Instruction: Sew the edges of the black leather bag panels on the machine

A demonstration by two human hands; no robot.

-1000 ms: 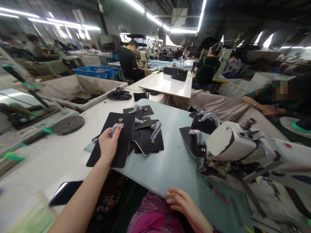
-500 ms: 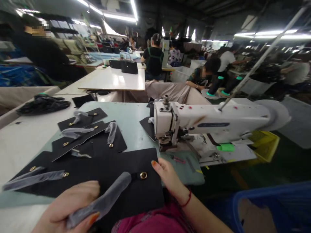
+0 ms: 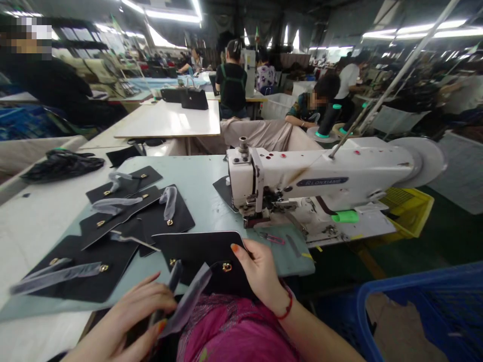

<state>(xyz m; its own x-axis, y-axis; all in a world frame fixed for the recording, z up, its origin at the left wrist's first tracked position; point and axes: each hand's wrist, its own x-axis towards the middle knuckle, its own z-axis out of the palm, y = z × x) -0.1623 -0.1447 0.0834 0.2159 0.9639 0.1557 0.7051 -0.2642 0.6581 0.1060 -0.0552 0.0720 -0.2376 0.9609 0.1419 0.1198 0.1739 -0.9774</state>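
Observation:
A black bag panel (image 3: pixel 206 249) with two gold rings is tilted up at the table's front edge, over my lap. My right hand (image 3: pixel 264 271) pinches its right edge, thumb in front. My left hand (image 3: pixel 139 314) is closed around the bag handle (image 3: pixel 188 301), which is wrapped in clear plastic and joined to the rings. Left of it, a similar black panel (image 3: pixel 94 251) lies flat with its own wrapped handle. Several more black panels (image 3: pixel 181 211) overlap behind. The white sewing machine (image 3: pixel 320 171) stands beyond my right hand, and pink thread snips (image 3: pixel 272 238) lie near its needle area.
A yellow crate (image 3: pixel 411 211) sits behind the machine; a blue basket (image 3: pixel 415 286) with brown pieces is at my lower right. A black plastic bag (image 3: pixel 62 165) lies at left. Thread cones (image 3: pixel 327 120) stand behind the machine. Several people work at other tables.
The bag panel has come nearer my lap and tilted up, baring table at its left. My left hand has shifted right with the handle. The view has moved slightly.

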